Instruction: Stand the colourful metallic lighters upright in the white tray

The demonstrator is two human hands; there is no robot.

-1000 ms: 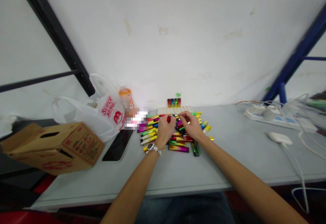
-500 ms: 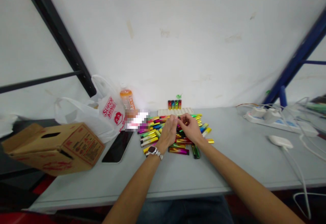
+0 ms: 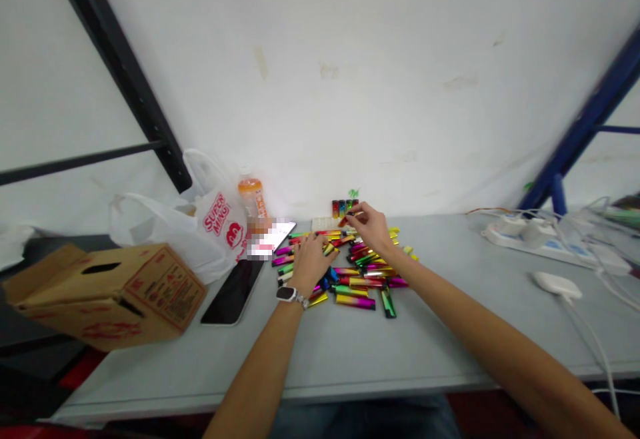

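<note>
Shiny, many-coloured lighters (image 3: pixel 356 302) lie in a loose pile on the grey table. My left hand (image 3: pixel 311 262) rests over the pile's left side, its fingers spread onto the lighters; nothing shows in its grasp. Farther back, my right hand (image 3: pixel 373 226) pinches a reddish lighter (image 3: pixel 343 221) just above the pale tray (image 3: pixel 321 224) with holes. Several lighters (image 3: pixel 342 208) stand upright in a row at the tray's rear, partly behind my right fingers.
To the left are a cardboard box (image 3: pixel 105 299), a white plastic bag (image 3: pixel 175 242), an orange drink bottle (image 3: pixel 251 196) and a dark phone (image 3: pixel 233 292). A lit screen (image 3: pixel 284 231) is partly blurred. A power strip (image 3: pixel 555 242) and white charger (image 3: pixel 559 284) with cables lie right.
My hands were together over the pile and have parted. The left moved down and left onto the lighters; the right moved up to the tray with a lighter.
</note>
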